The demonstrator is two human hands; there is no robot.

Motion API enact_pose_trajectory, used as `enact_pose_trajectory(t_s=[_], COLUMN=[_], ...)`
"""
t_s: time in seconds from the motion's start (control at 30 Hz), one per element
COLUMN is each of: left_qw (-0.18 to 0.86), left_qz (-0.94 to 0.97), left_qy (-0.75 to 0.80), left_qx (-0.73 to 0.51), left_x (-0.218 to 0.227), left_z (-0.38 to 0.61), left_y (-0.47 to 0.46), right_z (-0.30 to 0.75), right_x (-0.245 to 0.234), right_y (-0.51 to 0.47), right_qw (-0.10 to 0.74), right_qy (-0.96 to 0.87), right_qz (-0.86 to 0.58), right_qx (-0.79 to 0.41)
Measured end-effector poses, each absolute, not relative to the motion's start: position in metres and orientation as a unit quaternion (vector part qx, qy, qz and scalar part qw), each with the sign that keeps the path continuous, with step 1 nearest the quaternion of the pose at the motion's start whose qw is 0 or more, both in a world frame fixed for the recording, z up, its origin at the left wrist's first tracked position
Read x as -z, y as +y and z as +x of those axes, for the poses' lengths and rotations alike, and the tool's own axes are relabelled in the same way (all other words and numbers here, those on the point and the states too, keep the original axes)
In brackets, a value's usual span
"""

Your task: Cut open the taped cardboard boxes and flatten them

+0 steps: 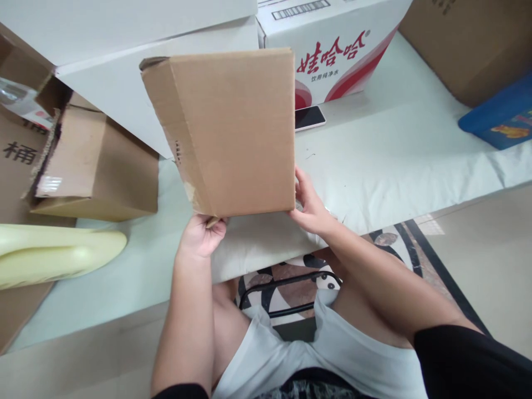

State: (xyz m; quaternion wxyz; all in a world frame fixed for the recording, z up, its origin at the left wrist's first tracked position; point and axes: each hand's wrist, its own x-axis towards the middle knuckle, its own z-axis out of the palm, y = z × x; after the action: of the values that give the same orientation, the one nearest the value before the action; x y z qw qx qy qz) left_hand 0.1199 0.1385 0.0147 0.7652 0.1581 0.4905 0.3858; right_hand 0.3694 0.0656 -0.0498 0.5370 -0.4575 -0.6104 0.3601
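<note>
I hold a flattened brown cardboard box [233,133] upright above the white-covered table [399,160]. My left hand [201,235] is closed around its lower left corner from beneath. At the lower right corner, my right hand [310,205] grips the edge, fingers pressed against the panel's side. A folded flap shows along the box's left edge.
A torn brown carton [95,166] lies at the left, above a pale yellow plastic object [54,255]. White cartons [332,44], one with red lettering, stand behind. A phone [310,117] lies by them. A blue item [502,113] and a brown box [469,44] sit at right.
</note>
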Motion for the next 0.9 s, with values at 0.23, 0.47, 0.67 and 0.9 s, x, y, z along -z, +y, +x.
enact_pose_trajectory(t_s=[0.23, 0.47, 0.67, 0.9], left_qw=[0.749, 0.755, 0.765, 0.824], left_qz=[0.261, 0.309, 0.264, 0.309], left_qy=[0.53, 0.509, 0.51, 0.424], left_qx=[-0.301, -0.276, -0.292, -0.214], left_x=[-0.01, -0.005, -0.008, 0.0], left_z=[0.125, 0.125, 0.123, 0.12], left_y=[0.127, 0.127, 0.13, 0.132], right_z=[0.375, 0.371, 0.369, 0.369], right_x=[0.043, 0.035, 0.034, 0.044], right_y=[0.064, 0.062, 0.063, 0.066], right_qw=[0.566, 0.588, 0.579, 0.587], right_qy=[-0.619, -0.534, -0.53, -0.509], right_qz=[-0.461, -0.469, -0.476, -0.516], right_qx=[-0.289, -0.386, -0.397, -0.361])
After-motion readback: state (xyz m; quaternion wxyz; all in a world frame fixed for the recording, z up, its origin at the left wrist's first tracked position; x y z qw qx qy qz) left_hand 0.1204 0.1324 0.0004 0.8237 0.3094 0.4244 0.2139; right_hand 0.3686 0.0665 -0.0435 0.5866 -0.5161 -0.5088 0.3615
